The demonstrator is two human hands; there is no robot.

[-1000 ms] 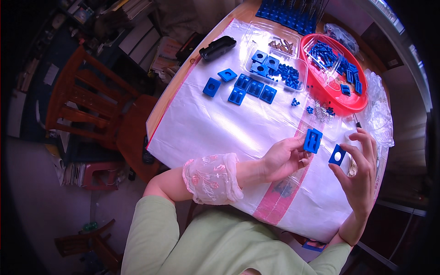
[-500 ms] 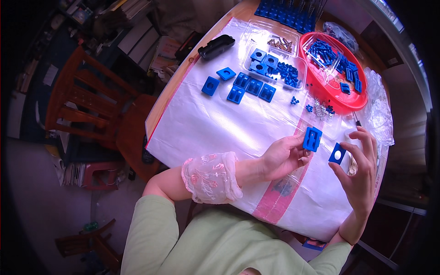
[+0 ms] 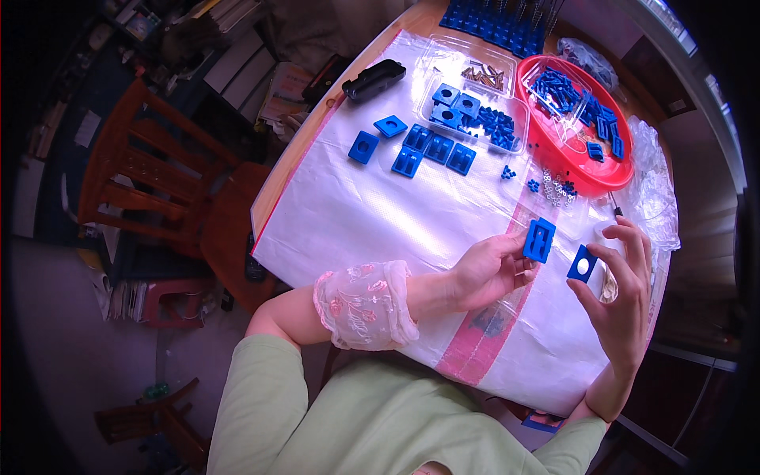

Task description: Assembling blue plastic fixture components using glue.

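Observation:
Above the near right of the table, my left hand [image 3: 492, 273] pinches a blue plastic block [image 3: 539, 241] with slots in its face. To its right, my right hand [image 3: 621, 289] holds a flat blue square plate [image 3: 582, 264] by its edges between thumb and finger. The white table cover shows through the round hole in that plate. The two pieces are apart, with a small gap between them. Farther off lie several similar slotted blue blocks [image 3: 438, 150], beside two blue plates with round holes, one of them the nearer-left plate [image 3: 363, 147].
A clear plastic box [image 3: 518, 146] holds blue parts; another behind it has brass-coloured pins [image 3: 484, 77]. A red basin [image 3: 609, 184] of blue pieces stands at the far right. Small white nuts [image 3: 556, 190] lie before it. A black case [image 3: 374, 81] sits near the left table edge.

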